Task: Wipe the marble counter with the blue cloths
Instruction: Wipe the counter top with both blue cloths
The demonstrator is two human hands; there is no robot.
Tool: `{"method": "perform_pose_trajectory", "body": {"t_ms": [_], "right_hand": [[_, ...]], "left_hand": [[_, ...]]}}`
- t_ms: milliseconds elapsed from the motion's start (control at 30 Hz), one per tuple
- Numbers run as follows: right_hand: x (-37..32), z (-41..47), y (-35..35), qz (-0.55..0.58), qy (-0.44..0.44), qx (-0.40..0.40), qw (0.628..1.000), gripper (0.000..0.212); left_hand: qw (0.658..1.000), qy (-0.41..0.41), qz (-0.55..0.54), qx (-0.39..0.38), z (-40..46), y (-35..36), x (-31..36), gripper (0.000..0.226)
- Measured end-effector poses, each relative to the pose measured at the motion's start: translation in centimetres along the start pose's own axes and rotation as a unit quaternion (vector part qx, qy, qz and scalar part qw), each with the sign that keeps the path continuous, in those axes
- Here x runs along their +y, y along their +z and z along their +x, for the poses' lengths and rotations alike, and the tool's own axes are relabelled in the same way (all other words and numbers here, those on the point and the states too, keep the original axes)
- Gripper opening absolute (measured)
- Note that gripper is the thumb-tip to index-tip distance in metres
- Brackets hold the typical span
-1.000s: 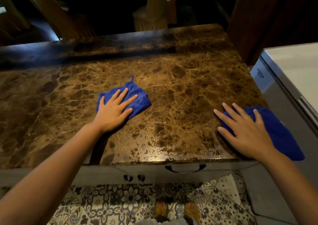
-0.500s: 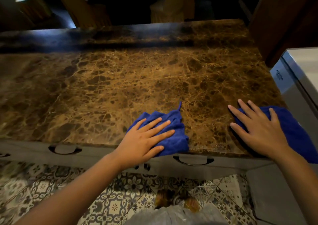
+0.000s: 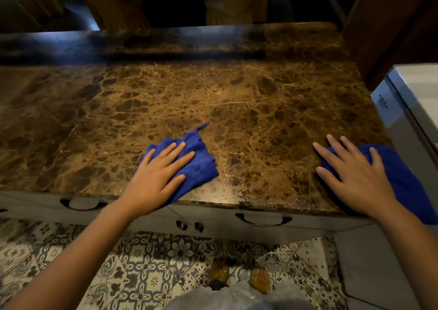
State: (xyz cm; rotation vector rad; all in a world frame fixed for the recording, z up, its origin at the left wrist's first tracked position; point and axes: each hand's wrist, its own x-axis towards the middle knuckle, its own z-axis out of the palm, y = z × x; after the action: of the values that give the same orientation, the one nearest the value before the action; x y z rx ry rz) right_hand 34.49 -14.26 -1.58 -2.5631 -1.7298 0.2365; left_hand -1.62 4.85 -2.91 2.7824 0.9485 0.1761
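The brown veined marble counter (image 3: 213, 96) fills the middle of the view. My left hand (image 3: 158, 177) lies flat, fingers spread, pressing a crumpled blue cloth (image 3: 199, 165) onto the marble close to the near edge, left of centre. One corner of that cloth sticks up toward the far side. My right hand (image 3: 355, 179) presses a second blue cloth (image 3: 403, 179) at the counter's near right corner, and part of that cloth hangs past the right edge.
A white and steel appliance (image 3: 403, 110) stands against the counter's right side. Pale drawers with dark handles (image 3: 263, 219) run under the near edge, above a patterned tile floor (image 3: 142, 274). A dark raised ledge (image 3: 166, 44) lines the back, with wooden furniture (image 3: 113, 6) behind.
My left hand first drew its cloth from the counter's middle to the near edge, then slid it left and slightly away from the edge. My right hand stayed on its cloth at the right corner.
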Motion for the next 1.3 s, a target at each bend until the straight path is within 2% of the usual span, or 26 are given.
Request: {"method": "perform_pose_trajectory", "body": {"t_ms": [133,267,433,500,667,833,1000,1300], "right_hand": [[-0.1,-0.1,-0.1,0.003,-0.002,0.002,1.0,0.07],[-0.1,-0.1,0.0,0.007,0.001,0.009,1.0,0.068],[0.8,-0.5,-0.6,0.076,-0.011,0.024,0.997,0.06],[1.8,-0.9,-0.6,0.051,0.004,0.046,0.998,0.061],[2.5,-1.1,0.3,-0.01,0.037,0.02,0.999,0.071],[2.4,-1.0,0.4,-0.004,0.037,0.029,0.999,0.064],[2.3,-1.0,0.4,-0.003,0.035,0.033,0.999,0.065],[2.4,-1.0,0.6,-0.008,0.026,0.041,0.999,0.066]], "left_hand": [[0.995,-0.088,0.054,-0.009,4.7,0.1,-0.7,0.064],[0.989,-0.137,0.047,-0.01,10.7,0.1,-1.6,0.062],[0.993,-0.114,0.031,-0.022,16.9,0.2,-1.9,0.054],[0.994,-0.101,0.034,-0.029,18.4,0.3,-1.8,0.052],[0.997,-0.033,0.03,-0.055,19.4,0.9,0.9,0.058],[0.993,0.091,0.029,-0.065,16.1,1.9,5.3,0.062],[0.976,0.203,0.024,-0.078,10.0,2.4,9.1,0.056],[0.943,0.315,-0.014,-0.109,3.7,2.1,10.2,0.048]]}}
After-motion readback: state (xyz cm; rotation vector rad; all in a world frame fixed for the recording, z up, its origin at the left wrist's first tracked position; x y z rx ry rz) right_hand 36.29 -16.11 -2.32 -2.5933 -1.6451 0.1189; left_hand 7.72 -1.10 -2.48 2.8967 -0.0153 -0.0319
